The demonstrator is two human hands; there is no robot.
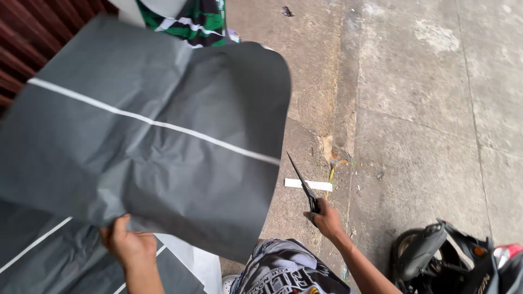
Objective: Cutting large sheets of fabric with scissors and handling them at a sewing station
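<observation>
The left hand [128, 243], at about seven o'clock in the view, pinches the lower edge of a large dark grey paper sheet [147, 136] and lifts it clear of the ground; the sheet fills the left half, creased and matte, its top right corner curling over, with a thin white stripe [152, 123] running from ten o'clock down toward the centre; more grey sheets with white lines [38, 256] lie under it on the floor at eight o'clock. The step in hand looks like cutting the paper: the sheet is held up and the blades are near its right edge but apart from it; a cut would call for bringing the blades to the paper's edge. At six o'clock, right of centre, the right hand [327, 219] is closed around the handles of black scissors [303, 184], whose slim blades point up toward eleven o'clock; a small white strip [318, 185] lies on the rough concrete floor [425, 109] just behind them; a black scooter part [447, 256] sits at five o'clock.
</observation>
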